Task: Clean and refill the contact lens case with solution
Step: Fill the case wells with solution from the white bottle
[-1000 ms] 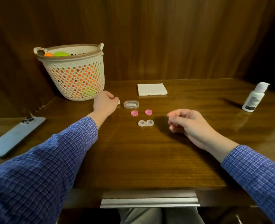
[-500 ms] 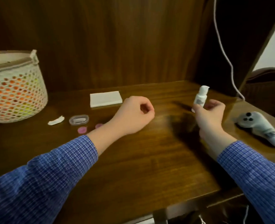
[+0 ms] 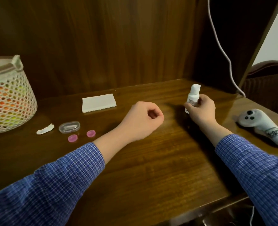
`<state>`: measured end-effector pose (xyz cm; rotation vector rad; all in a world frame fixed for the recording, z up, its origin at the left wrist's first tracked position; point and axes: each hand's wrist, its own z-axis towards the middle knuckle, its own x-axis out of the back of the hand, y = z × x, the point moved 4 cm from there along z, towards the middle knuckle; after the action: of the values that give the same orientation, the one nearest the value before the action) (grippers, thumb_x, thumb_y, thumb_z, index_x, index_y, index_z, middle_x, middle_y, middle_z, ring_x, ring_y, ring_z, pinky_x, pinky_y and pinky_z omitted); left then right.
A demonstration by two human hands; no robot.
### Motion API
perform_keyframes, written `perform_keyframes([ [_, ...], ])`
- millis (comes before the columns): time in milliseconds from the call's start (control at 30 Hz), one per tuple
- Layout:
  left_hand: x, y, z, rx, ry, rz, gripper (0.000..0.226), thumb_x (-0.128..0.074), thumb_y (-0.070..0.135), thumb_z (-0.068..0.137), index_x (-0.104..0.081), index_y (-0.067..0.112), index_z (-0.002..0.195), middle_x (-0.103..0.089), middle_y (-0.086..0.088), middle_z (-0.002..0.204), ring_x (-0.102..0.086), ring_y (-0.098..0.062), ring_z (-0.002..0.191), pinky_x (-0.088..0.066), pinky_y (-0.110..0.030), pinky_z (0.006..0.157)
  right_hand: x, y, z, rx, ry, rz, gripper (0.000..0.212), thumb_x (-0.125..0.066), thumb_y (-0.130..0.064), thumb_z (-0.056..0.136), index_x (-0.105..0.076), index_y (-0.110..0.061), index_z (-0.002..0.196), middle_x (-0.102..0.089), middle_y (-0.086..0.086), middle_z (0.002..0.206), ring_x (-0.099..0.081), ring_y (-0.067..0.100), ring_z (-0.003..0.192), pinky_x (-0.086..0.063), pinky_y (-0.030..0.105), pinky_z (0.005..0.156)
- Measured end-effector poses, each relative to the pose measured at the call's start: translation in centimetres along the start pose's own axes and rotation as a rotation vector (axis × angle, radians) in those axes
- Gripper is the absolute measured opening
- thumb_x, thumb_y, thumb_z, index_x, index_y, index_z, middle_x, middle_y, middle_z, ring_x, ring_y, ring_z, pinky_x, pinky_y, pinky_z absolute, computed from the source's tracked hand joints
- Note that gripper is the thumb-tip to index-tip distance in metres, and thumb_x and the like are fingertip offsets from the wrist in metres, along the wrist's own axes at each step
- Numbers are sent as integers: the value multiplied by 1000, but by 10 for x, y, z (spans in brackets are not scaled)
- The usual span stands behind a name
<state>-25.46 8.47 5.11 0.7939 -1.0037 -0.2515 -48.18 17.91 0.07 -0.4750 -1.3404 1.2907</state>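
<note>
The right hand grips the bottle, fingers and thumb curled round its lower body. The bottle is white, upright and capped, with its cap and shoulders clear above the fingers and its base at or just above the table; I cannot tell whether it touches the wood. The left hand is a loose fist holding nothing, knuckles up, resting on the table just left of the right hand, with a gap between them.

The lens case itself is not visible; the left forearm may cover it. Its two pink caps lie flat left of the left wrist, side by side and apart. Just beyond them, further from the hand, sits a small clear box, and left of that a white scrap. A folded white tissue lies beyond the left hand, toward the wall. Far left of both hands stands a mesh basket with orange and yellow things inside.

Right of the right hand, near the table edge, lies a grey controller. A white cord hangs down the wall behind the right hand. Both sleeves are blue check
</note>
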Motion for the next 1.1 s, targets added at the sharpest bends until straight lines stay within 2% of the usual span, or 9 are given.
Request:
perform_keyframes([
  [167,26,-7,-20,55,137,-69,6,-67,22,98,-71,26,101,-67,8,87,-65,-1,75,-49,-7,60,-23,-41,-34,233,-93,78,51,-78,-35,90,-58,-19,133,-62,-10,116,-60,2,99,-43,12,75],
  [333,70,-18,-44,151,304,-136,22,-61,32,101,-59,27,123,-67,6,98,-68,-10,84,-48,-10,61,-67,-90,-95,333,-364,223,27,-75,-40,92,-57,-29,107,-63,-11,95,-61,-15,83,-46,2,57],
  [467,106,-28,-70,178,381,-127,26,-55,38,104,-55,29,128,-67,5,99,-64,-8,74,-46,-6,51,-99,-127,-144,393,-698,336,18,-69,-27,97,-55,-21,107,-68,9,82,-67,11,63,-57,25,58],
  [600,136,-34,-96,136,369,-94,19,-52,35,105,-64,29,118,-65,16,89,-63,1,71,-46,-7,52,-117,-153,-178,500,-947,343,25,-71,-27,96,-55,-23,115,-73,-3,86,-68,17,59,-56,26,56],
  [667,144,-39,-109,105,358,-39,20,-52,33,105,-71,25,107,-66,21,84,-62,7,74,-47,-7,59,-123,-157,-189,530,-986,318,26,-73,-28,95,-57,-23,115,-74,2,91,-68,14,60,-56,26,56],
  [767,147,-51,-127,104,306,10,24,-52,40,99,-72,28,101,-68,16,89,-64,1,81,-53,-14,70,-130,-156,-201,546,-998,281,25,-77,-28,92,-58,-22,107,-71,5,84,-66,15,60,-57,36,57],
  [867,139,-63,-143,106,256,-1,19,-54,43,94,-68,36,103,-69,8,89,-67,-13,85,-58,-25,72,-131,-152,-210,616,-989,233,22,-78,-30,89,-60,-29,101,-67,-6,83,-62,5,65,-52,22,58],
  [967,128,-68,-153,57,288,-26,17,-52,37,97,-67,31,103,-67,11,82,-65,-8,77,-51,-15,66,-130,-147,-219,643,-975,215,23,-79,-26,88,-59,-34,98,-65,-16,86,-62,4,71,-49,17,60],
  [1100,113,-59,-166,-71,310,-9,14,-53,26,99,-65,20,100,-63,8,76,-62,-7,65,-46,-5,66,-121,-139,-230,676,-1012,190,23,-77,-28,86,-60,-29,102,-68,-8,83,-65,15,69,-53,36,55],
])
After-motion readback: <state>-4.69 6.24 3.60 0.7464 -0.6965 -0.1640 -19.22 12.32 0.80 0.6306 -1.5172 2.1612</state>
